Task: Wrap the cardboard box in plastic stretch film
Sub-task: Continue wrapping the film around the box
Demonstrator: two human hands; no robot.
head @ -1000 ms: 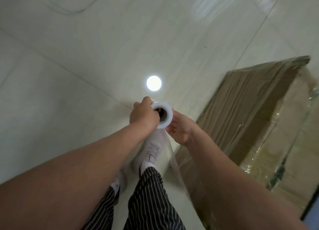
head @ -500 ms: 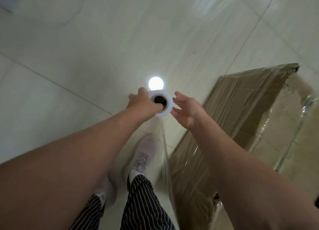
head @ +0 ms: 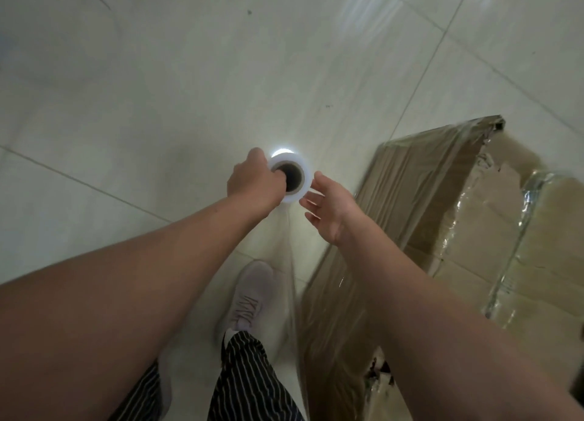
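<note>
— How does the cardboard box (head: 467, 218) look?
— Brown, with glossy, wrinkled film over its faces. It lies on the tiled floor (head: 158, 104) at the right, its long side running from near the feet up and away.
— And the film roll (head: 301, 185)?
— White, seen end-on, its dark core facing the camera and its axis roughly upright. A clear sheet (head: 286, 256) trails down toward the box.
— Who holds it?
— The left hand (head: 252, 183) grips it, fingers hooked into the core. The right hand (head: 328, 210) is spread, fingertips at the rim, between roll and box.
</note>
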